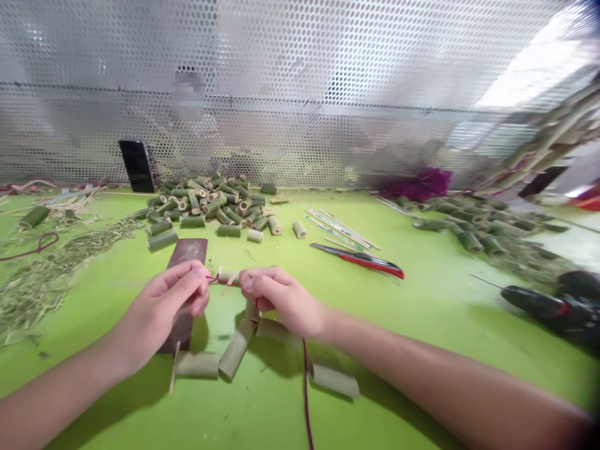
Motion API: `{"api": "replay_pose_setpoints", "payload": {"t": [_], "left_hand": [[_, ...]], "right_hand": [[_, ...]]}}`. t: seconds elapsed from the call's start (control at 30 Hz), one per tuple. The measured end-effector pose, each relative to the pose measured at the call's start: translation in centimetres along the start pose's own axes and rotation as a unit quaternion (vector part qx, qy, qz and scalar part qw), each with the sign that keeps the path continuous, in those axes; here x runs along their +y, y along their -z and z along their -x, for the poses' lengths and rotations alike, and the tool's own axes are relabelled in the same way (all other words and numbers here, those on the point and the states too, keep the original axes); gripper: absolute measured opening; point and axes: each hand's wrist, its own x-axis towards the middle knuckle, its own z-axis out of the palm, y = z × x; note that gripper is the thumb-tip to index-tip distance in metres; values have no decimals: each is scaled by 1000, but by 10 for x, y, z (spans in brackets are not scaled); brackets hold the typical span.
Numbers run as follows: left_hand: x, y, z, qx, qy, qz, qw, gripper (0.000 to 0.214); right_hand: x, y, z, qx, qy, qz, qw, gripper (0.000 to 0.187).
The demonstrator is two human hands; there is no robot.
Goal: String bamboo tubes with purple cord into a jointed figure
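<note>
Magenta cord [304,387] is gripped in closed pinches by left hand [162,306] and right hand [279,297], lower centre of frame; short bamboo tube [229,277] is held between them, further bamboo tubes [197,364] lying below on green tabletop [412,331].

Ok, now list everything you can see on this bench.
bamboo tube pile: dozens, green, far centre
loose bamboo tubes: about five, pale green, below the hands
magenta cord: one, magenta, between the hands, trailing down
flat brown block: one, brown, under left hand
cutter: one, red and black, right of centre
cordless drill: one, black, far right
phone: one, black, leaning on the screen
bamboo shavings: many, green, left
left hand: one, pinching the cord
right hand: one, pinching the cord
</note>
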Motion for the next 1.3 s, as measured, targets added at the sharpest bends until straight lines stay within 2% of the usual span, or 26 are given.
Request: {"api": "replay_pose_setpoints", "payload": {"t": [0.2,0.47,0.7,0.83,0.93,1.0,1.03,1.13,1.2,1.3], "left_hand": [[-1,6,-10,50,-14,36,998,39],[2,9,-17,109,-40,-6,993,37],[9,13,-20,161,-57,-34,985,32],[10,12,-17,150,-43,-114,981,33],[7,7,-14,117,-75,-193,971,33],[4,2,-12,85,-121,-287,946,35],[3,-1,-12,64,-152,-342,925,38],[1,-13,-11,-7,-275,-467,840,49],[0,-19,-11,-29,-363,-489,793,36],[-4,-24,-11,-8,-470,-468,749,11]], "right_hand": [[5,7,-3,47,2,12,999,28],[0,21,-11,81,4,-14,997,33],[-1,34,3,91,-1,-26,995,34],[2,37,13,82,9,-34,996,34],[2,34,18,61,15,-41,997,33],[2,30,22,33,18,-46,998,32],[2,28,25,13,19,-47,999,33],[0,21,31,-55,14,-50,997,35],[0,17,33,-89,8,-63,994,33],[0,13,33,-117,2,-80,990,29]]}}
